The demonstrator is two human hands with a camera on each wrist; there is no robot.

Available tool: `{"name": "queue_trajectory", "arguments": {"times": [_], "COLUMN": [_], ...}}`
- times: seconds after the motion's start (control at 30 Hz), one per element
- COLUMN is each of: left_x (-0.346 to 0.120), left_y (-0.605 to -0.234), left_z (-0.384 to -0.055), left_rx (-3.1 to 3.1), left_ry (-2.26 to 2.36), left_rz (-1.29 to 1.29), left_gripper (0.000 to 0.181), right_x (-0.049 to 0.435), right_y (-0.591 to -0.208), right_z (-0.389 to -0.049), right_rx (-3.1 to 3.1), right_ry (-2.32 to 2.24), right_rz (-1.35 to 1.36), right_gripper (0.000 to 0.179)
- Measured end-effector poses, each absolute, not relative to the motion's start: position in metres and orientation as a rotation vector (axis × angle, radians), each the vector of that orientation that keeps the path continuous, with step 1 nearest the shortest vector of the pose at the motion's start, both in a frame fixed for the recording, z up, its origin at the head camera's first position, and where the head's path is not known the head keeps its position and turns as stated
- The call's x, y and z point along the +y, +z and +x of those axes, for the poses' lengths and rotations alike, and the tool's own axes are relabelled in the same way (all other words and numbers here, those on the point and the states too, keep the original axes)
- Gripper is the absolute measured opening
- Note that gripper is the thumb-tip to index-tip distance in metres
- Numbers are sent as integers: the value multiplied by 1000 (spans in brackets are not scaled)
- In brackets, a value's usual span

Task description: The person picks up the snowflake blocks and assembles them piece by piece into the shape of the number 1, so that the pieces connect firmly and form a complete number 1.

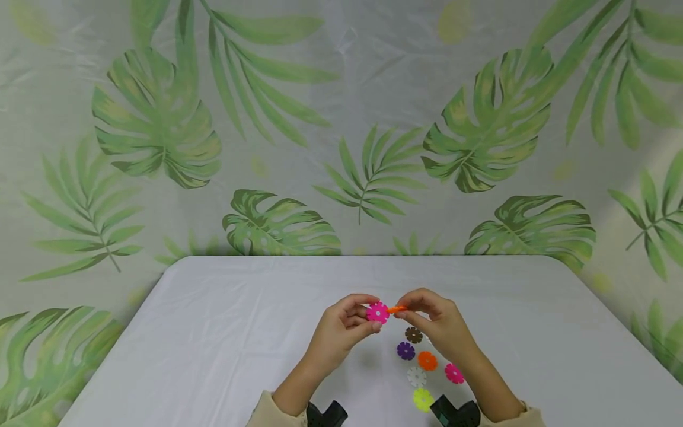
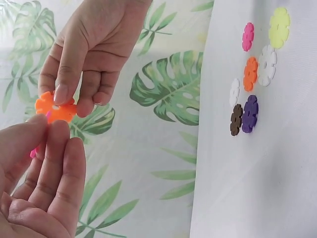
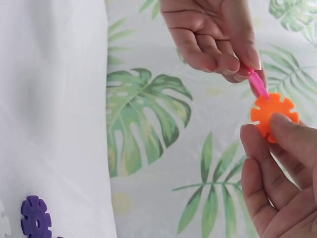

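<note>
Above the table, my left hand (image 1: 341, 326) pinches a pink notched disc (image 1: 377, 312) by its edges between thumb and fingers. My right hand (image 1: 440, 320) pinches an orange notched disc (image 3: 274, 113), its thumb flat on the face. The two discs meet edge to edge at about a right angle, the pink one's rim at a notch of the orange one. In the head view the orange disc shows only as a thin edge. The left wrist view has most of the pink disc hidden behind the left fingers.
On the white table (image 1: 213, 344), below the hands, lie loose notched discs: brown (image 1: 413, 335), purple (image 1: 406, 351), orange (image 1: 427, 361), pink (image 1: 454, 373), yellow (image 1: 423, 400) and white (image 1: 417, 376). A second white disc (image 2: 235, 92) lies near the brown one. Behind hangs a leaf-patterned cloth (image 1: 373, 89).
</note>
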State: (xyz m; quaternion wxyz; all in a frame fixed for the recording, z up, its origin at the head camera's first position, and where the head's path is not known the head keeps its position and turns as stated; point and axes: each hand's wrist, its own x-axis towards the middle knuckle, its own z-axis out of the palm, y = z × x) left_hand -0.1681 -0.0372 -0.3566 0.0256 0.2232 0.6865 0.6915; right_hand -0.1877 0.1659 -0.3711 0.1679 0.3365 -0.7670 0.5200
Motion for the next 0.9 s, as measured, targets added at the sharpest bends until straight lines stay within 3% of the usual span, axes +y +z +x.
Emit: {"name": "queue_trajectory", "arguments": {"times": [0.43, 0.9], "left_x": [-37, -36], "left_y": [-363, -361], "left_z": [-170, -168], "left_rx": [2107, 2090], "left_ry": [2104, 2116], "left_rz": [755, 707], "left_gripper": [29, 28], "right_x": [160, 163], "right_y": [-351, -357], "right_z": [-175, -178], "right_rx": [-2122, -2156], "right_ry": [1484, 1631], "right_rz": [991, 983], "right_gripper": [18, 12]}}
